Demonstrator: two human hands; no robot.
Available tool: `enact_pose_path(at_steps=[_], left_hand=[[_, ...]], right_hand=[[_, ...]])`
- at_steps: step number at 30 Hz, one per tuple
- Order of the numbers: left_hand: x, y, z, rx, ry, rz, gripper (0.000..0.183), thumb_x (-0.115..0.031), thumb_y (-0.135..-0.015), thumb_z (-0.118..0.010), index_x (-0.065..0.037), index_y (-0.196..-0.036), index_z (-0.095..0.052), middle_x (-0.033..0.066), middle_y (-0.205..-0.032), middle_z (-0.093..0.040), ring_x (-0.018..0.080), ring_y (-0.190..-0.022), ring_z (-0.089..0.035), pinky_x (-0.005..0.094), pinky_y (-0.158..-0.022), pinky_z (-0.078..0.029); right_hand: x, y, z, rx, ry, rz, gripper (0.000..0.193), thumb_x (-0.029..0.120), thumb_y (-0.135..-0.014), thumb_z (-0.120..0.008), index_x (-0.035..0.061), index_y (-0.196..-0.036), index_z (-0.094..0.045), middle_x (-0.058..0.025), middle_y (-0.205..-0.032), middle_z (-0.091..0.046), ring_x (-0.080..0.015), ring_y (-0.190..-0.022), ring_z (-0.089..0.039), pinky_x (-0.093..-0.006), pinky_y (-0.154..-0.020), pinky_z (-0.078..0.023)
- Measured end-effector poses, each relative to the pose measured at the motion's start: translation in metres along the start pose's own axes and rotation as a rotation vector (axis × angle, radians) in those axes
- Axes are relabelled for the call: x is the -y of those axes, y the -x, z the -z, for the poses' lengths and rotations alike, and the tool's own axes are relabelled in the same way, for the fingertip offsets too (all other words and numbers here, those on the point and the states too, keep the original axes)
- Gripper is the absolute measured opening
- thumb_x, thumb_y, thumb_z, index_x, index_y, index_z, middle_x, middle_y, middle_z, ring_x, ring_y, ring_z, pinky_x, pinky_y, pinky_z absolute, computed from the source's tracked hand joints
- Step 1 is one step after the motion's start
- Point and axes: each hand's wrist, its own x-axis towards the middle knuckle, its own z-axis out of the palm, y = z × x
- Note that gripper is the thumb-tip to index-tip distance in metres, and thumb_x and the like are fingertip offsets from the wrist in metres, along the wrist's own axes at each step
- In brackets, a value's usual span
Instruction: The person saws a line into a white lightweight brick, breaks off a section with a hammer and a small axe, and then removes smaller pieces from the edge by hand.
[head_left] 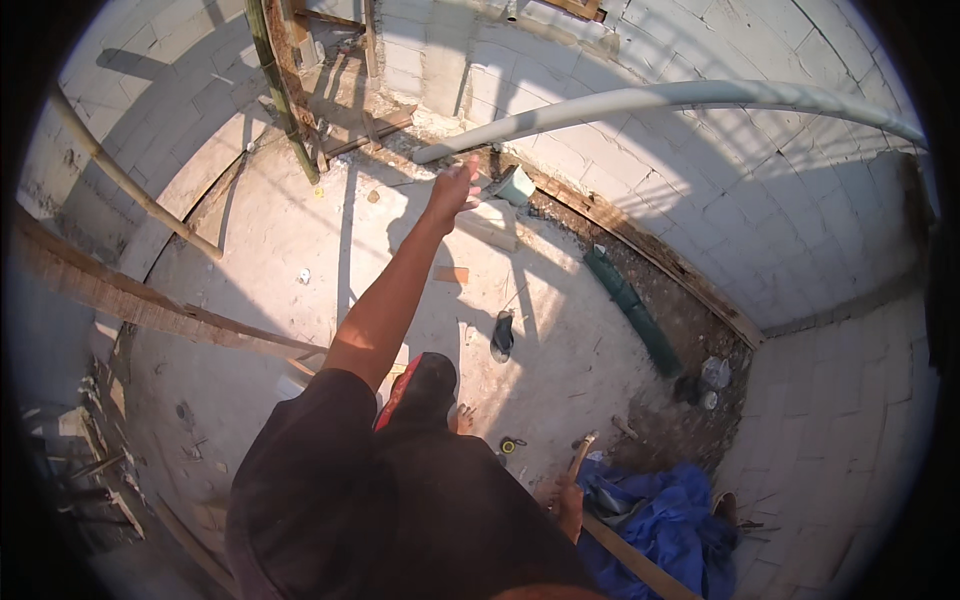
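My left arm reaches far forward over the floor, and my left hand (454, 196) is empty with its fingers apart. Beyond it lies the lower end of a long grey pipe (640, 101); a pale green piece of pipe or container (516, 187) is just to its right. Low at my right side, my right hand (568, 508) is closed around a light wooden handle (581, 455). What lies at the handle's lower end is hidden by the hand. Close by are a crumpled blue cloth or tarp (665, 535) and a small round yellow-and-black object (508, 444).
A dark slipper (502, 337) and an orange-brown brick piece (451, 274) lie on the concrete floor. A dark green tube (632, 312) lies along the right block wall (720, 190). Wooden and bamboo poles (280, 95) stand at the back left; a plank (160, 300) slants in from the left.
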Motion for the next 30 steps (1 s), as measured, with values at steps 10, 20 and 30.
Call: enact_pose_path(at_steps=[10,20,30], left_hand=[[-0.205,-0.232,-0.027,-0.065,-0.247,-0.488,0.101,-0.068,-0.091,-0.063,0.010,-0.150,-0.038,0.0268,-0.143,-0.053,0.0338,-0.129,-0.054,0.0479,-0.108,-0.044],[-0.260,-0.425,-0.105,-0.012,-0.119,-0.220,0.079,-0.064,-0.091,-0.067,0.004,-0.130,-0.054,0.0115,-0.102,-0.058,0.0184,-0.081,-0.062,0.0364,-0.063,-0.053],[-0.192,-0.413,-0.066,0.253,0.287,-0.049,0.040,-0.046,-0.106,-0.057,-0.006,-0.100,-0.056,-0.0054,-0.063,-0.039,0.0049,-0.046,-0.034,0.0225,-0.038,-0.028]], right_hand=[[0.160,-0.053,-0.047,-0.136,-0.030,-0.117,0.044,0.042,-0.092,-0.070,-0.0015,-0.098,-0.065,-0.0068,-0.064,-0.053,-0.0196,-0.047,-0.054,-0.0359,-0.044,-0.048],[0.363,-0.155,-0.156,-0.014,0.151,-0.075,0.041,0.040,-0.094,-0.069,0.0000,-0.099,-0.066,-0.0087,-0.069,-0.058,-0.0218,-0.055,-0.058,-0.0370,-0.052,-0.050],[0.510,-0.277,-0.183,0.094,0.342,0.014,0.037,0.038,-0.095,-0.068,0.0015,-0.101,-0.067,-0.0107,-0.074,-0.063,-0.0241,-0.064,-0.063,-0.0381,-0.060,-0.053]])
